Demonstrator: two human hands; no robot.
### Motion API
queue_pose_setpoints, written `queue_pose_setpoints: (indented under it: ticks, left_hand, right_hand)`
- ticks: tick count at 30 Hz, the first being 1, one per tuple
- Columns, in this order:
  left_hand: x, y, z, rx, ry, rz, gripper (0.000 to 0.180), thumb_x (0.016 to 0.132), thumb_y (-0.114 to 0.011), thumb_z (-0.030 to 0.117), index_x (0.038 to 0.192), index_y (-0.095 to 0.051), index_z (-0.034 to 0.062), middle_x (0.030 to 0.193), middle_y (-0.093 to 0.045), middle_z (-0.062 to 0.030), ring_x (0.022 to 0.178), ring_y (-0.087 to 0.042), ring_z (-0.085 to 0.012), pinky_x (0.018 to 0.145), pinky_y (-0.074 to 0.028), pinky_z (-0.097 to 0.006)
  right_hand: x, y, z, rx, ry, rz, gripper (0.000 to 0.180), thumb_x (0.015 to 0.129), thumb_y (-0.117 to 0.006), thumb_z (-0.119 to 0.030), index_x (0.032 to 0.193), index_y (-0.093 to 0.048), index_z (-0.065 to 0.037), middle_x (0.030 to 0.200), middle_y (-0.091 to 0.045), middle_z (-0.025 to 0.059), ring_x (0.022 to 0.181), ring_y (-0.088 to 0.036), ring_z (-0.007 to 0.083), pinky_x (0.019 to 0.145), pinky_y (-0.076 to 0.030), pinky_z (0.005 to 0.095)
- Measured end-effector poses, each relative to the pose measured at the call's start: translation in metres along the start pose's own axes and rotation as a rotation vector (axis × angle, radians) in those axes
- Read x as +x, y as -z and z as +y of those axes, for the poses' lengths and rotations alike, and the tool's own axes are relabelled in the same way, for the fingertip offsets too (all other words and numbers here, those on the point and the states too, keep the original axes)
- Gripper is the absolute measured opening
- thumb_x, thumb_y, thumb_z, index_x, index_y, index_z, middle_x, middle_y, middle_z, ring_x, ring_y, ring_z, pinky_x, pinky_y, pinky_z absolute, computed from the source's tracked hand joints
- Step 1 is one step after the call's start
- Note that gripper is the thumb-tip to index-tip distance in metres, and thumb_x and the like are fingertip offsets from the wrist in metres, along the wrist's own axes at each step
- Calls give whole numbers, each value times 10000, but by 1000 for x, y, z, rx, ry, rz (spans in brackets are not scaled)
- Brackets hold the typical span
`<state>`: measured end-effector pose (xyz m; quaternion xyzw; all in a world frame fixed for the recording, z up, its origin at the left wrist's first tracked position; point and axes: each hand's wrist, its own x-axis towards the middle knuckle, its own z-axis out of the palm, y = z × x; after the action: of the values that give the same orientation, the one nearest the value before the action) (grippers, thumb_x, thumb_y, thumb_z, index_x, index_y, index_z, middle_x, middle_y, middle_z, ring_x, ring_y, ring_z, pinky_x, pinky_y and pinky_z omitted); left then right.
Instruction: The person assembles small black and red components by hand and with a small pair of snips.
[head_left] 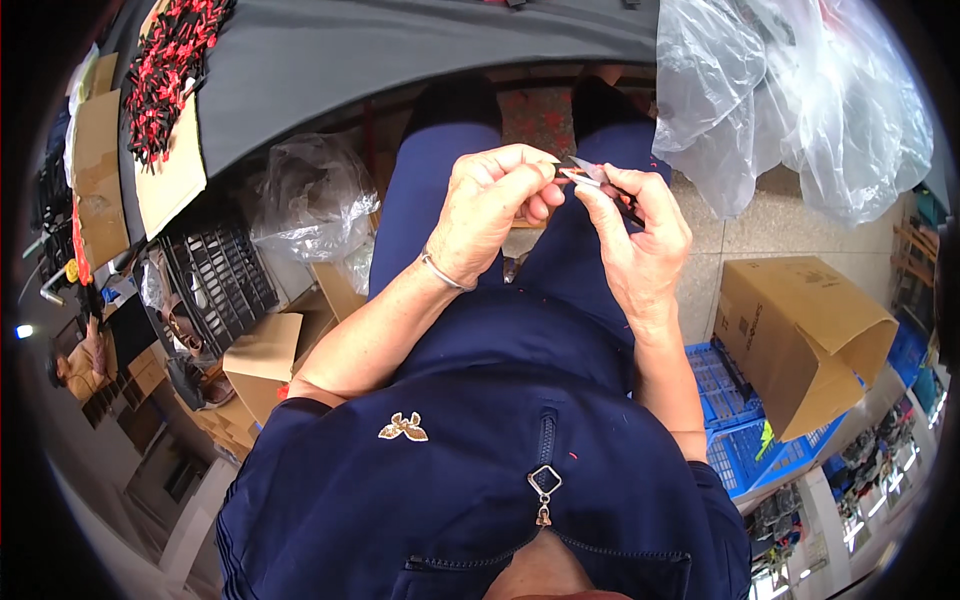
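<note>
Above my lap, my left hand (487,210) pinches a small black-and-red piece (564,173) between thumb and fingertips. A metal bracelet circles that wrist. Close beside it, my right hand (645,235) is closed around a pair of small scissors (596,171), whose pointed metal blades reach toward the left fingertips. The blades are apart and meet or overlap the piece; which of the two I cannot tell. Fingers cover most of the scissors' dark handles and much of the piece.
A heap of black-and-red pieces (175,75) lies on cardboard at the left of the dark-covered table (400,50). Clear plastic sheeting (790,90) hangs at the right. A cardboard box (790,330) sits on blue crates (715,385). Another person (88,360) is at far left.
</note>
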<state>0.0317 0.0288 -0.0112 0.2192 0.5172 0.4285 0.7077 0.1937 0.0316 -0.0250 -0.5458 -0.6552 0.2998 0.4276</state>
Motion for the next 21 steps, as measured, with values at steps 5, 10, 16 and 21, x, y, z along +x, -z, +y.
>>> queue_pose_setpoints:
  ticks: [5, 10, 16, 21]
  left_hand:
    - [2, 1, -2, 76, 38, 6, 154, 861, -539, 129, 877, -627, 4, 706, -605, -27, 587, -511, -55, 571, -426, -186]
    - [8, 12, -11, 147, -66, 119, 164, 863, -540, 133, 859, -636, 0, 705, -614, -28, 587, -510, -43, 567, -417, -178]
    - [-3, 0, 0, 692, -478, 84, 85, 768, -610, 30, 842, -653, 22, 687, -632, -44, 610, -590, -79, 564, -484, -233]
    - [1, 7, -1, 1032, -1022, 15, 136, 719, -648, 12, 851, -664, 37, 690, -626, -76, 578, -605, -150, 565, -500, -252]
  right_hand:
    - [0, 13, -7, 1084, -395, -193, 283, 815, -692, -265, 915, -589, -22, 704, -537, 17, 587, -464, 98, 539, -393, 230]
    - [13, 23, 0, 1101, -319, -162, 325, 813, -671, -134, 1060, -517, 10, 715, -510, 3, 633, -517, 90, 554, -392, 208]
    - [18, 3, -2, 708, -756, -261, 327, 788, -703, -90, 1068, -566, 10, 823, -633, 38, 607, -540, 56, 534, -412, 172]
    - [18, -6, 1, 763, -666, -273, 241, 810, -669, -54, 1022, -583, 18, 846, -633, 46, 674, -577, 70, 613, -448, 177]
